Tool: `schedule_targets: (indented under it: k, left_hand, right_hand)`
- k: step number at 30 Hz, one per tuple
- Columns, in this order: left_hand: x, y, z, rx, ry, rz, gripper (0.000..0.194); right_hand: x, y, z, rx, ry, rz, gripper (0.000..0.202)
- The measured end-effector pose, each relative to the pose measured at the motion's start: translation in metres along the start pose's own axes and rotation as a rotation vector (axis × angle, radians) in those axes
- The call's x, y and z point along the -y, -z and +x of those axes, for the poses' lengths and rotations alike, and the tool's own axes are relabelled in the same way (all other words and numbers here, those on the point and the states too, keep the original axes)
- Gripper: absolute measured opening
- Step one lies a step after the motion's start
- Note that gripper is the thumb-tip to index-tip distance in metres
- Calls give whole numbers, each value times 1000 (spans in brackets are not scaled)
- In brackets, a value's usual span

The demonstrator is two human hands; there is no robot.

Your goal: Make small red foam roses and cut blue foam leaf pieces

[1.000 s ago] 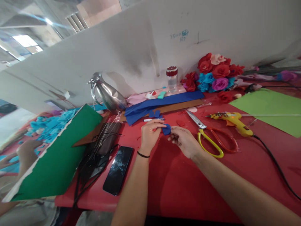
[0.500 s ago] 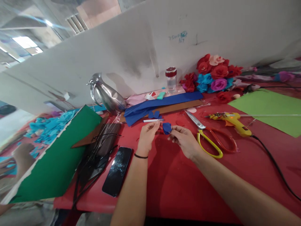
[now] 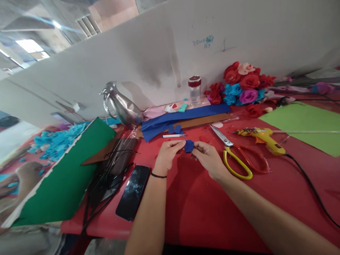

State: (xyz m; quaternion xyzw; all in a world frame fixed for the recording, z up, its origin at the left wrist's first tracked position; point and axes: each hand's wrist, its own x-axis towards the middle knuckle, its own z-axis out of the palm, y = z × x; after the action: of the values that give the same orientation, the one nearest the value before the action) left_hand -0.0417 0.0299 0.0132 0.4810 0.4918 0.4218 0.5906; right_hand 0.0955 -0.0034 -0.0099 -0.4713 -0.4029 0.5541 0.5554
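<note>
Between my two hands, just above the red tabletop, is a small blue paper petal (image 3: 188,146). My left hand (image 3: 167,154) pinches its left edge between thumb and fingers. On the other side my right hand (image 3: 208,158) grips the right edge, its fingers closed. Beyond my fingers lie a white marker (image 3: 174,135) and a couple of small cut blue paper pieces (image 3: 174,129). Scissors (image 3: 233,152) with one yellow and one red handle rest open to the right of my right hand.
A yellow glue gun (image 3: 265,137) with a black cord lies at right, by green paper (image 3: 305,122). Paper flowers (image 3: 247,81), a jar (image 3: 194,90) and a steel jug (image 3: 123,108) stand behind. A phone (image 3: 132,193) and green board (image 3: 66,180) are left; another person's hand (image 3: 28,177) is beyond.
My left hand has come right and now grips the blue petal, which only my right hand clearly held before. The other person's hand at far left has shifted slightly.
</note>
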Motion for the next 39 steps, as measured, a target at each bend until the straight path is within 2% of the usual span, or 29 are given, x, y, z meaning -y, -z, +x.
schedule_targets:
  k: [5, 11, 18, 24, 26, 30, 33, 35, 39]
  left_hand:
    - [0, -2, 0, -20, -18, 1, 20]
    - [1, -8, -2, -79, -10, 1, 16]
    - [-2, -7, -4, -5, -4, 41, 14]
    - [-5, 0, -2, -26, -17, 25, 10]
    - [-4, 2, -1, -89, -114, -71, 11]
    - [-4, 4, 2, -295, -363, -256, 17]
    - [-4, 2, 2, -338, -361, -221, 15]
    - [-3, -2, 1, -303, -303, -196, 17]
    - [1, -15, -1, -246, -201, -193, 15]
  right_hand:
    - [2, 1, -1, -9, -25, 0, 11]
    - [-4, 2, 0, -41, -18, -18, 22]
    - [-5, 2, 3, -61, -23, 0, 21]
    - [1, -3, -3, -119, -57, -35, 25]
    - [4, -1, -3, -155, -91, 41, 26]
    - [9, 13, 4, -295, -95, 215, 21]
    - [11, 22, 9, -362, -75, 294, 16]
    - [10, 22, 10, -324, -99, 290, 16]
    - [6, 10, 4, -129, -142, 192, 27]
